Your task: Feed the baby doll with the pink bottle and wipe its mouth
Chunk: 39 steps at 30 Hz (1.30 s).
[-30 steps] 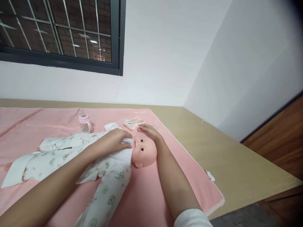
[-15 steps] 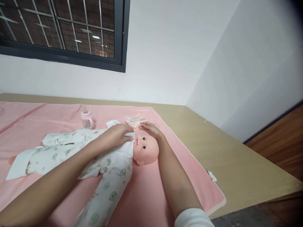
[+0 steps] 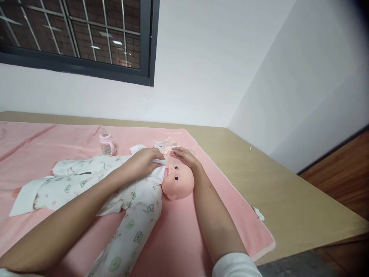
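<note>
A bald baby doll (image 3: 180, 182) lies on its back on a pink blanket (image 3: 178, 238), its head to the right. It wears a white sleepsuit (image 3: 141, 215) printed with green animals. My left hand (image 3: 147, 161) is over the doll's chin and upper chest, its fingers pinching a white cloth (image 3: 160, 161) close to the mouth. My right hand (image 3: 183, 156) rests along the far side of the head, fingers stretched out and touching it. Just beyond those fingertips lies a clear plastic packet (image 3: 165, 145), partly hidden by my hands.
A pink baby bottle (image 3: 106, 144) with a handle stands on the blanket behind the doll. The blanket covers part of a wooden table (image 3: 259, 177). A small white item (image 3: 258, 214) lies at the blanket's right edge. A wall and a barred window (image 3: 86, 34) rise behind.
My left hand has lifted slightly, and the pinched cloth is now bunched and raised near the doll's mouth. My right hand stays at the head. The view has shifted a little.
</note>
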Available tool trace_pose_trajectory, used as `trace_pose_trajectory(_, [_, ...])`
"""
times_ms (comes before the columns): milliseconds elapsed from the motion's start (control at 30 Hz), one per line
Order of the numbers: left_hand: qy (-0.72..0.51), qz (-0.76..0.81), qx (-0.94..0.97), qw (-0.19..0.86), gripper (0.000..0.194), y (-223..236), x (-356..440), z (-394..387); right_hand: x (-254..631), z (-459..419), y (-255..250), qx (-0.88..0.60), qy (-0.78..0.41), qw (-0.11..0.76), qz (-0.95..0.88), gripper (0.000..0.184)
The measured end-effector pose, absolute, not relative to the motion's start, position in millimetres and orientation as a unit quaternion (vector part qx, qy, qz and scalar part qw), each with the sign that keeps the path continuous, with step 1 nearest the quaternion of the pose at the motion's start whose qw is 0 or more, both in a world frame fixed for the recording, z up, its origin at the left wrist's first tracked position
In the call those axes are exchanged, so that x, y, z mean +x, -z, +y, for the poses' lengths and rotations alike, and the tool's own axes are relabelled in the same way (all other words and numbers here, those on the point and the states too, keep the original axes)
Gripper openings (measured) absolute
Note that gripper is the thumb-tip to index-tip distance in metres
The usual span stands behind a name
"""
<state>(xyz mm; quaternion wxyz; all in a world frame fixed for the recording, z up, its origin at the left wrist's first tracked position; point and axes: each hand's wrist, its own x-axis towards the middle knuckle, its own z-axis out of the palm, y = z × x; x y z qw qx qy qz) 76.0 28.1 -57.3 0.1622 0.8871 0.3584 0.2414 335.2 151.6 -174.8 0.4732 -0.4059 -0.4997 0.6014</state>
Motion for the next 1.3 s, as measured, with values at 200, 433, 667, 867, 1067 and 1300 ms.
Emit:
trace_pose_trajectory(200, [-0.254,0.365,0.880,0.169,0.021,57,77,27,336,152,177,-0.405,-0.601,0.474,-0.500,0.012])
trace_pose_trajectory(433, [-0.273,0.357,0.881,0.150,0.027,62,79,32,336,154,177,-0.413,-0.596,0.471,-0.502,0.012])
trace_pose_trajectory(667, [-0.296,0.341,0.878,0.160,0.033,62,75,35,336,152,175,-0.417,-0.599,0.470,-0.497,0.014])
trace_pose_trajectory(867, [-0.296,0.321,0.869,0.233,0.034,55,70,31,336,151,174,-0.412,-0.600,0.471,-0.498,0.015])
trace_pose_trajectory(1067, [-0.253,0.314,0.884,0.237,0.042,53,73,26,336,151,175,-0.413,-0.596,0.469,-0.504,0.018])
trace_pose_trajectory(1300, [-0.268,0.318,0.883,0.220,0.042,56,76,27,337,152,175,-0.408,-0.599,0.469,-0.505,0.020])
